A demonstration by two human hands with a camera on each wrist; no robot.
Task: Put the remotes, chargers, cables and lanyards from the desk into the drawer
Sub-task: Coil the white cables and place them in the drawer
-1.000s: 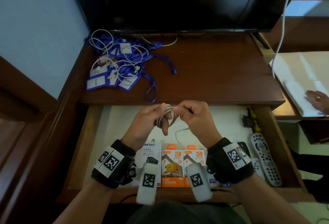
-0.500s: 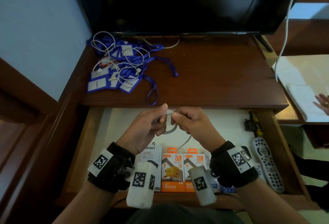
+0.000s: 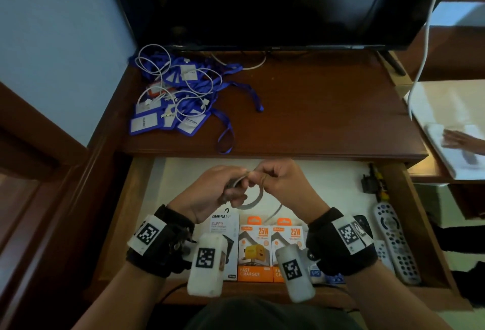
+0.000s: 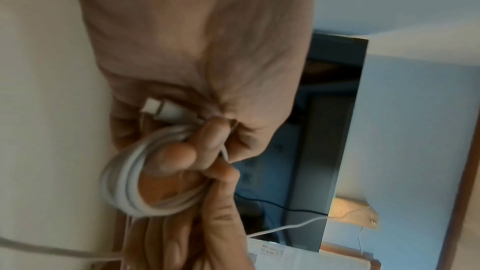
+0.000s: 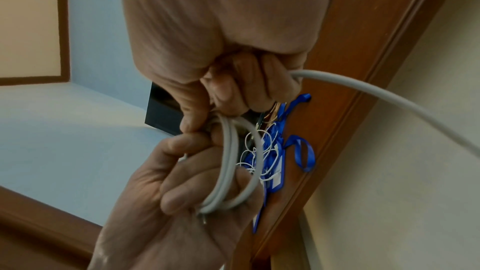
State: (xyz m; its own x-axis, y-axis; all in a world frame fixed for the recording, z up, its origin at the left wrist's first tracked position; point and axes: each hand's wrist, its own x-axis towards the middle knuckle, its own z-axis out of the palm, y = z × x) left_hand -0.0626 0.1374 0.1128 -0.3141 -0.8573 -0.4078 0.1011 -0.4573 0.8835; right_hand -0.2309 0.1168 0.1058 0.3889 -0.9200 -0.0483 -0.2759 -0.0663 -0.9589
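Observation:
Above the open drawer [image 3: 409, 227] both hands work one white cable [image 3: 252, 201]. My left hand [image 3: 234, 188] grips its coil [image 5: 228, 174], looped round the fingers, with a connector [image 4: 159, 109] lying in the palm. My right hand [image 3: 260, 178] pinches the top of the coil, and the loose tail [image 5: 389, 100] runs out of its fist. Blue lanyards with badge holders [image 3: 183, 109] lie piled at the desk's back left, tangled with thin white cables [image 3: 154, 64]. Charger boxes [image 3: 256, 248] and a grey remote [image 3: 393, 240] lie in the drawer.
A dark TV [image 3: 262, 1] stands at the back of the wooden desk [image 3: 328, 109]. A black plug [image 3: 367, 185] lies at the drawer's right side. Another person's hand [image 3: 459, 139] rests on a white surface at the right. A white cord [image 3: 425, 41] hangs there.
Both hands have stayed above the drawer. The right hand has gone on winding the cable round the coil held in the left hand.

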